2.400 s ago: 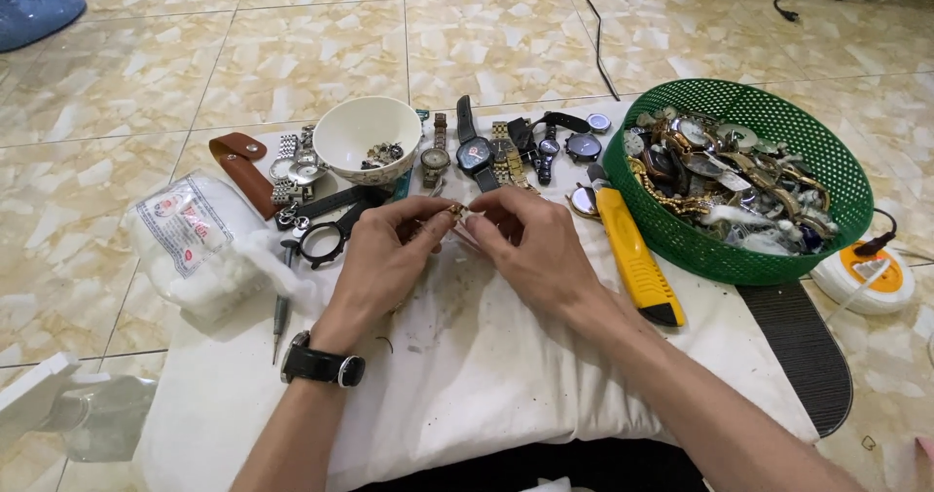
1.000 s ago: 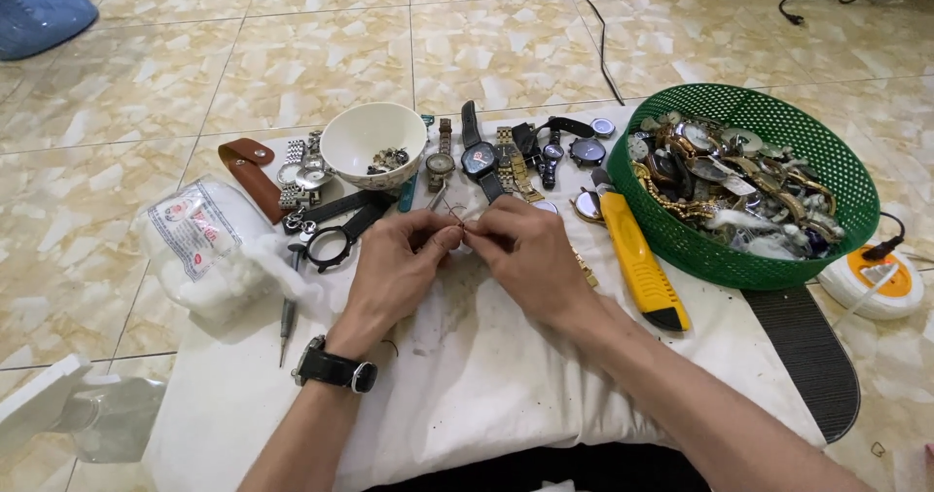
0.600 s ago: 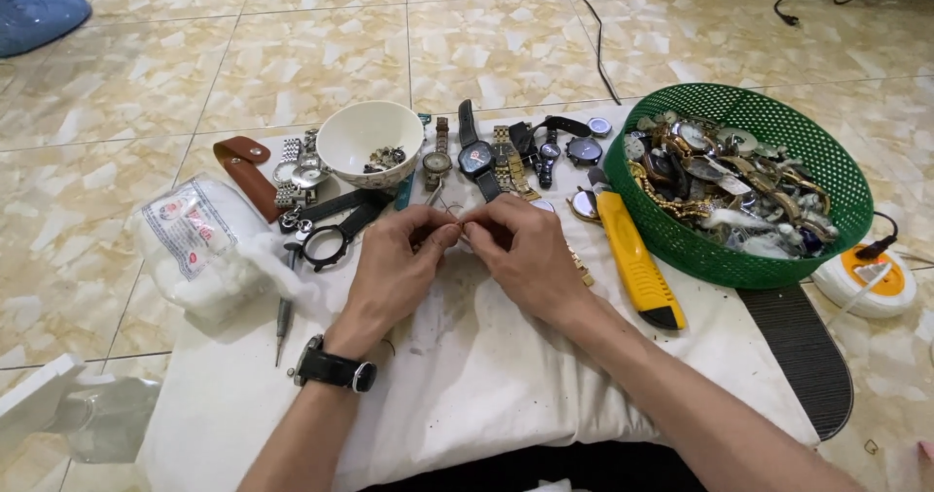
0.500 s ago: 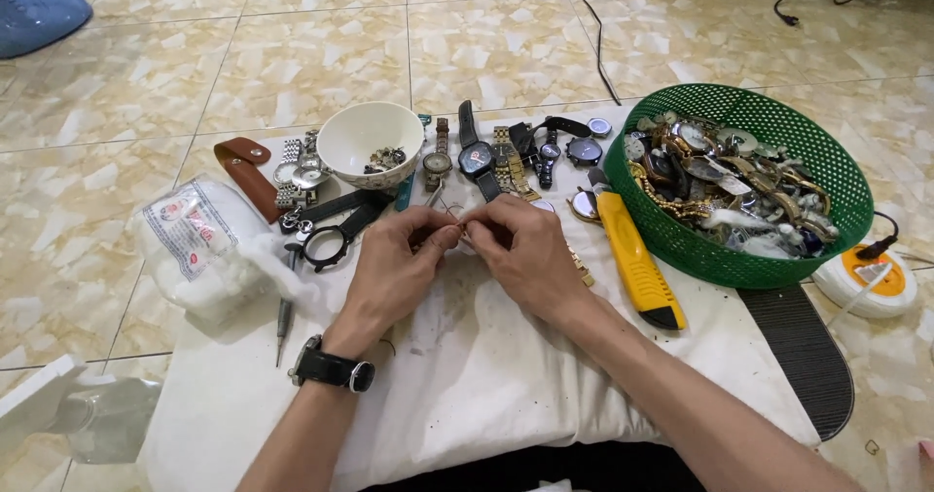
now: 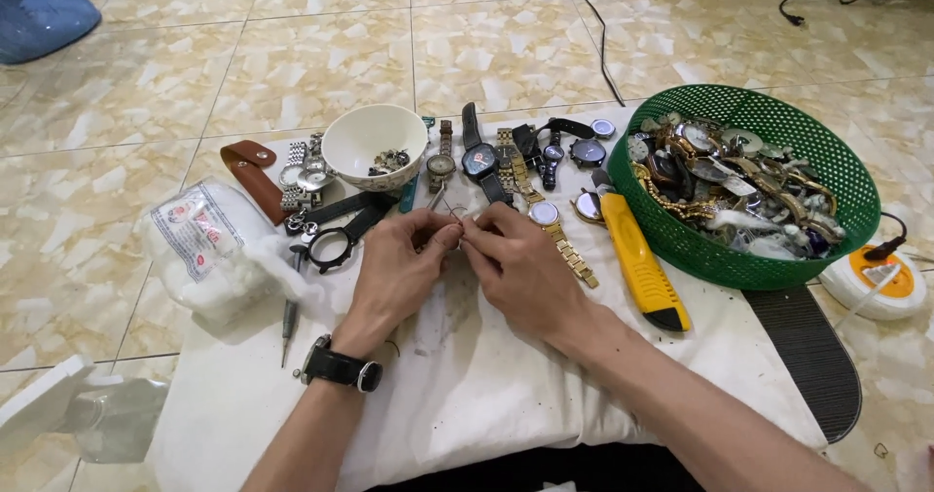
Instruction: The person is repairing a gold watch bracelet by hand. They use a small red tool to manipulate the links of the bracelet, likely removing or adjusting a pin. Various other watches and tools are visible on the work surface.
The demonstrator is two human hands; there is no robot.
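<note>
Head view: the left hand (image 5: 394, 268) and right hand (image 5: 516, 263) meet fingertip to fingertip, pinching a tiny metal part (image 5: 457, 221) over a white cloth (image 5: 467, 375). A row of watches (image 5: 506, 156) looks sorted out; the green basket (image 5: 846, 176) is full.

left hand (image 5: 399, 263) and right hand (image 5: 520, 258) close together, fingertips pinched and meeting, forearms angled inward
</note>
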